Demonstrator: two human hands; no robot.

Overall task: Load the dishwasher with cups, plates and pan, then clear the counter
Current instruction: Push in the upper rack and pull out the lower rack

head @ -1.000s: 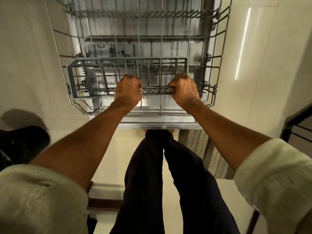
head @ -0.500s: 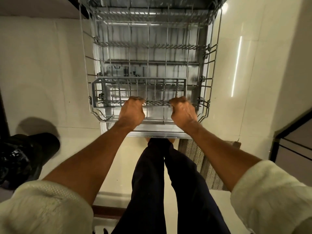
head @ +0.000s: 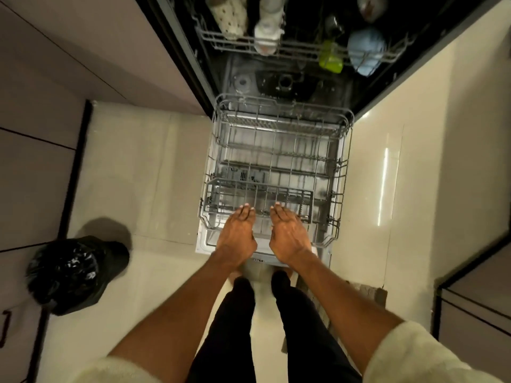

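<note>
Grey wire lower dishwasher rack (head: pixel 276 172) sits pulled out over the dropped-down door, nothing in it except a grey plastic cutlery basket (head: pixel 257 199) at its near end. Person's left hand (head: pixel 236 234) and right hand (head: pixel 289 236) are side by side over the rack's front rail, fingers stretched out flat and holding nothing; can't tell if the fingertips touch the wire.

Upper wire rack (head: pixel 298 48), beyond the lower rack and partly inside the dark tub, already carries cups: pale blue cup (head: pixel 365 51), lime green cup (head: pixel 330 59), white bottle-like item (head: pixel 269 31), spotted cream cup (head: pixel 231 15).

Step looks like: lower rack readied for loading, cups likely done. Plates and pan not in view, so the next move probably means turning away to the counter to fetch them.

Room: cream tiled floor is open left and right of the lower rack. Black bagged bin (head: pixel 74 275) stands well left of the rack, cabinet fronts further left, a dark-edged cabinet corner (head: pixel 470 299) near right. The rack's front edge is close to the person's shins, a snag risk when stepping off.
</note>
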